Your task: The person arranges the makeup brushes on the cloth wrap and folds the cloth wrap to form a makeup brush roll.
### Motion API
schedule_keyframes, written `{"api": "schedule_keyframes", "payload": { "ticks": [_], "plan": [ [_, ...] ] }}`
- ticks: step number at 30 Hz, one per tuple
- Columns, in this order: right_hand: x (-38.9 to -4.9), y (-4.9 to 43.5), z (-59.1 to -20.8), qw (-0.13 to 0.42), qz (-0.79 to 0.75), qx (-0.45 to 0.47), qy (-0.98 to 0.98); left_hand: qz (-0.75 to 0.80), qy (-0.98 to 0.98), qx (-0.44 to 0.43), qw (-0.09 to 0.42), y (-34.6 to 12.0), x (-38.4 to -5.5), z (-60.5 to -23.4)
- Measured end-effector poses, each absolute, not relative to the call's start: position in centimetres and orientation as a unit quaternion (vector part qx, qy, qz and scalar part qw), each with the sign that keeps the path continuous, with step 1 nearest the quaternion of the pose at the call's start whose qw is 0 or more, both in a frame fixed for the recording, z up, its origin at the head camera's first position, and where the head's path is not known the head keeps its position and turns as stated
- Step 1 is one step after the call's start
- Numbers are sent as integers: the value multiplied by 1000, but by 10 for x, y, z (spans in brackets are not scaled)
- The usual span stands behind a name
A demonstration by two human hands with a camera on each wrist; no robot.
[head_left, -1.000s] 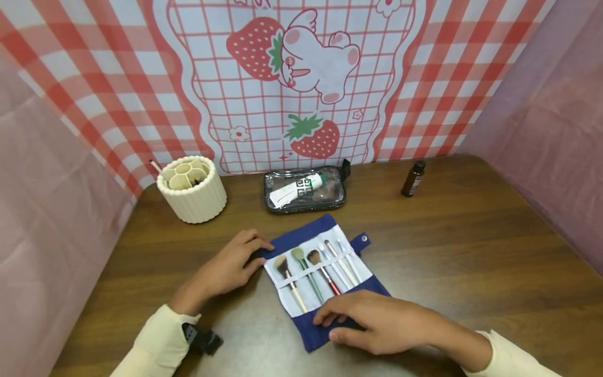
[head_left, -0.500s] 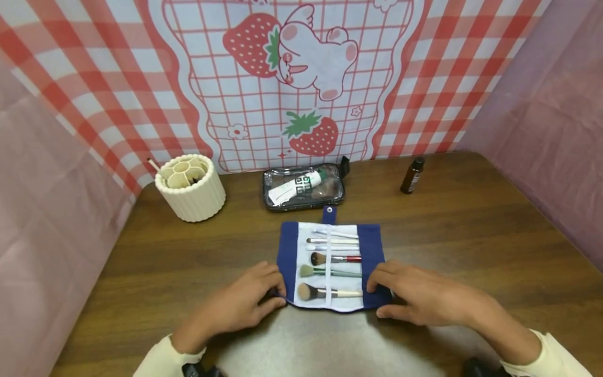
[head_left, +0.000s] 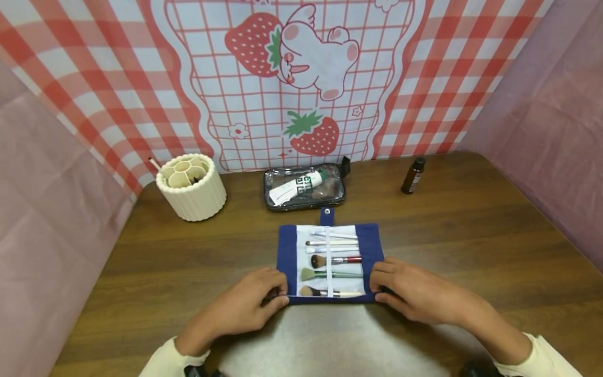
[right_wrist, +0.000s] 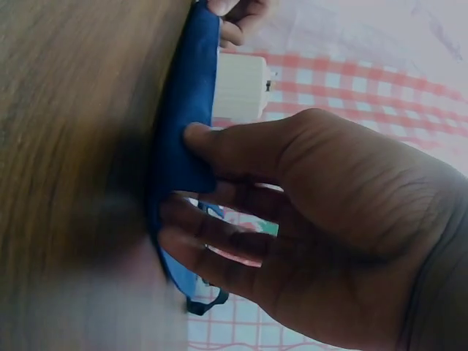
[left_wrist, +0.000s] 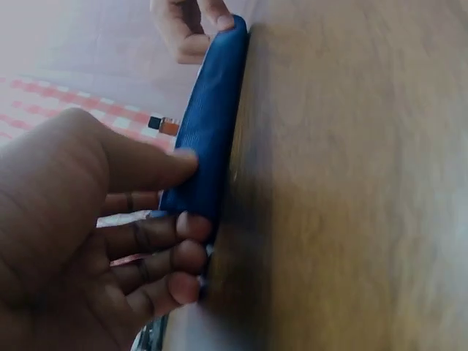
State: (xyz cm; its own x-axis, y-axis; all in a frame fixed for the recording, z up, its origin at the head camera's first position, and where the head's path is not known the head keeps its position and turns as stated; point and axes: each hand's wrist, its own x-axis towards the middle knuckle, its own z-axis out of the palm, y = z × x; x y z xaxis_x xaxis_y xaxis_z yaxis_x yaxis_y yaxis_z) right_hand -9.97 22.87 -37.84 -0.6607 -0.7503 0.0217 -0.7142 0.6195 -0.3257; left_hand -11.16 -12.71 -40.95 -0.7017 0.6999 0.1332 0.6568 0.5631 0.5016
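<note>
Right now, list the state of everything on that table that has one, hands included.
Brush roll: spread open, near edge raised
Snap strap: unfastened
Six brushes: tucked under the elastic band
Left hand: pinching the roll's near left corner
Right hand: pinching its near right corner
Clear pouch: lying down, white tube inside
Dark bottle: upright, capped
Cream holder: upright, open-topped

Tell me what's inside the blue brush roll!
Makeup brushes, including a red-handled one and a green one, lie in the blue roll under a white strap. The handle ends can't be seen: the blue side flap covers them.
</note>
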Motion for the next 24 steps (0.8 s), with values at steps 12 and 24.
{"api": "schedule_keyframes", "payload": {
  "ticks": [12, 24],
  "plan": [
    [-102, 225, -388, 48, -177, -327, 927, 316, 903, 291, 34, -117, -118, -412],
    [-100, 227, -398, -31, -142, -378, 914, 284, 909, 304, -22, -112, -122, -418]
  ]
}}
